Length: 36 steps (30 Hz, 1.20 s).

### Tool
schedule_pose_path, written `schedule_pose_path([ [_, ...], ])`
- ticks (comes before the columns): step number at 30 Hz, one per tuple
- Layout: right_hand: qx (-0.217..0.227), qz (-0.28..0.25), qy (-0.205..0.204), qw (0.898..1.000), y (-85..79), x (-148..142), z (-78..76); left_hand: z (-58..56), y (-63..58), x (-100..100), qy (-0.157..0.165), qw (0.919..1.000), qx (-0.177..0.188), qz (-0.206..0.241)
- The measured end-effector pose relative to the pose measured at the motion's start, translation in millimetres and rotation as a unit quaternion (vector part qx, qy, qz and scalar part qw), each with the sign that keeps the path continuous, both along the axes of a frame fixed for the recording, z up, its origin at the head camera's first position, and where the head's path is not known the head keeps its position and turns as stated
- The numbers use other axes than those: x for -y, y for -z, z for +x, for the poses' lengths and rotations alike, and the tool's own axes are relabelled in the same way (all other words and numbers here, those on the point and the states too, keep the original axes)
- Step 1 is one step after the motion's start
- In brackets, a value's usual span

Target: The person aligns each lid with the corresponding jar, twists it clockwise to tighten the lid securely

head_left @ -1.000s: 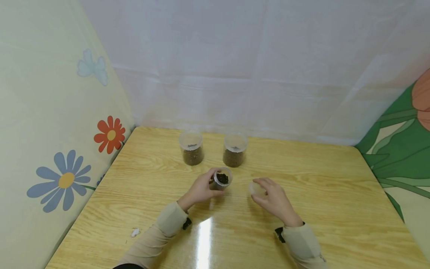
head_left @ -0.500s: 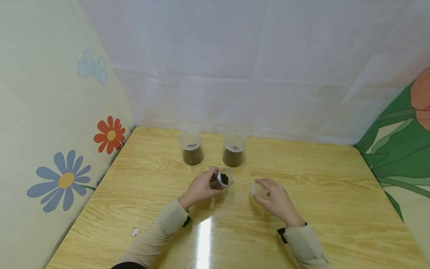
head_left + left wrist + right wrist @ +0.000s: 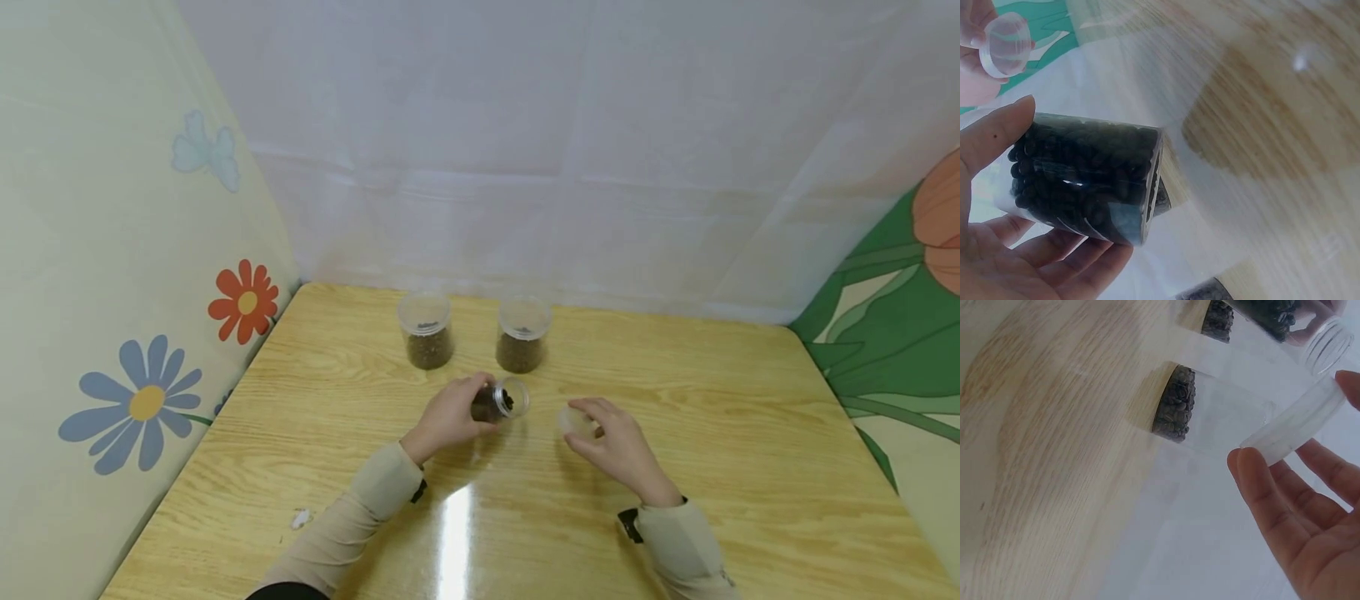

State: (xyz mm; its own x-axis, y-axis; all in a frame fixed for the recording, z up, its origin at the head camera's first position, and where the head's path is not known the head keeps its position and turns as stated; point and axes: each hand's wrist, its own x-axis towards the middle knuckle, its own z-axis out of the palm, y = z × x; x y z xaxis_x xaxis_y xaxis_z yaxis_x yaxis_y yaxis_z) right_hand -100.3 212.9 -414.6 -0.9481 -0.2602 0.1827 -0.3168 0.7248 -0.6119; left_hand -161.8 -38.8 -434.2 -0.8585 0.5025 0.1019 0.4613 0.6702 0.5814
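Note:
My left hand (image 3: 452,414) grips a clear plastic jar (image 3: 1088,178) part-filled with dark beans (image 3: 1079,165). Above the table the jar leans over to the right, its uncovered mouth (image 3: 1330,345) turned toward my right hand (image 3: 613,440). That hand pinches a translucent round lid (image 3: 1294,428) by its rim between thumb and fingers. A gap separates lid and jar. Behind them stand two clear jars, a left one (image 3: 428,343) and a right one (image 3: 521,346), each partly filled with small dark brown pieces.
The wood-grain table (image 3: 720,417) runs back to a white cloth (image 3: 570,167). Flower-printed panels flank both sides. A small white mark (image 3: 301,518) lies near the left sleeve.
The jar in my left hand has tipped further to the right, from nearly upright to strongly slanted. The beans have shifted toward its mouth. My right hand with the lid has barely moved.

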Motion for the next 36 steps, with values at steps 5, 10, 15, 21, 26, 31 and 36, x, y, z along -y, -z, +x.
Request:
schedule_pose_path([
  [5, -0.014, -0.026, -0.003, 1.000, -1.2, 1, -0.5, 0.4, -0.6, 0, 0.002, 0.9999, 0.002, -0.015],
  [10, -0.036, -0.061, -0.015, 0.997, -4.6, 2, -3.1, 0.5, -0.5, 0, 0.005, 0.9997, 0.000, -0.025],
  [15, -0.047, -0.064, -0.025, 0.997, -10.7, 5, -7.1, -0.1, 0.9, 0, 0.009, 0.9997, -0.004, -0.021],
  [21, -0.048, -0.047, -0.039, 0.997, -18.2, 10, -12.1, -1.0, 2.2, 0, 0.012, 0.9997, -0.005, -0.020],
  [26, -0.055, -0.037, -0.051, 0.996, -25.2, 17, -16.3, -0.6, 2.2, 0, 0.010, 0.9997, -0.003, -0.022],
  [31, -0.074, -0.032, -0.069, 0.994, -30.1, 23, -21.1, -0.8, 2.1, -1, 0.007, 0.9997, -0.003, -0.025],
  [36, -0.080, -0.033, -0.090, 0.992, -31.1, 27, -26.0, -0.5, 1.4, -2, 0.005, 0.9996, -0.005, -0.028],
])
